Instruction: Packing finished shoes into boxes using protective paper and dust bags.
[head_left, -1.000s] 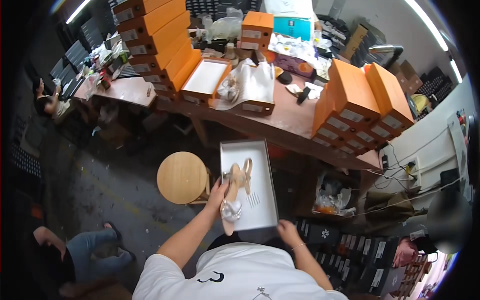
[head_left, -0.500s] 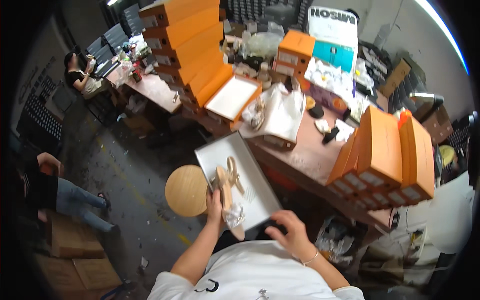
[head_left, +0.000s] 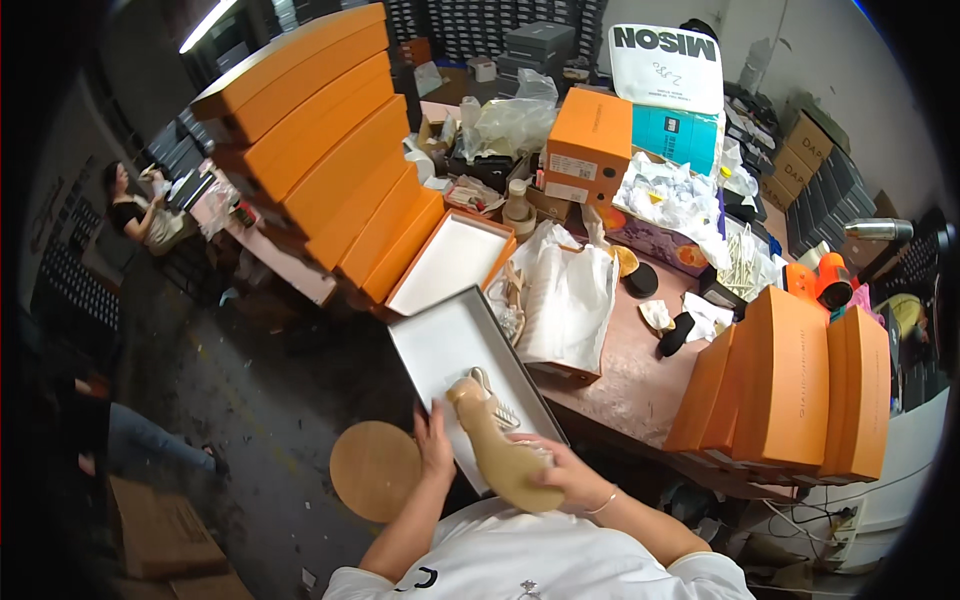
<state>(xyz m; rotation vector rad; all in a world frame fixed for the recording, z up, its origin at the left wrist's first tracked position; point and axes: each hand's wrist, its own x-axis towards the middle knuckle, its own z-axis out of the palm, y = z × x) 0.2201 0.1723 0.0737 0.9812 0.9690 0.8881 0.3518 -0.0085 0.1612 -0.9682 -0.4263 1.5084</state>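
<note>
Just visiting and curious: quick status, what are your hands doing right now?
Left hand on open white box. Right hand gripping beige high-heeled shoe over it. Round wooden stool below, nothing blocking.

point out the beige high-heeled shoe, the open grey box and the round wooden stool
beige high-heeled shoe [head_left: 495, 450], head view, on its sole
open grey box [head_left: 445, 345], head view, on its bare floor
round wooden stool [head_left: 372, 470], head view, on its seat

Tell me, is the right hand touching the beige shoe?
Touching: the head view shows the right hand wrapped around the beige shoe.
</note>
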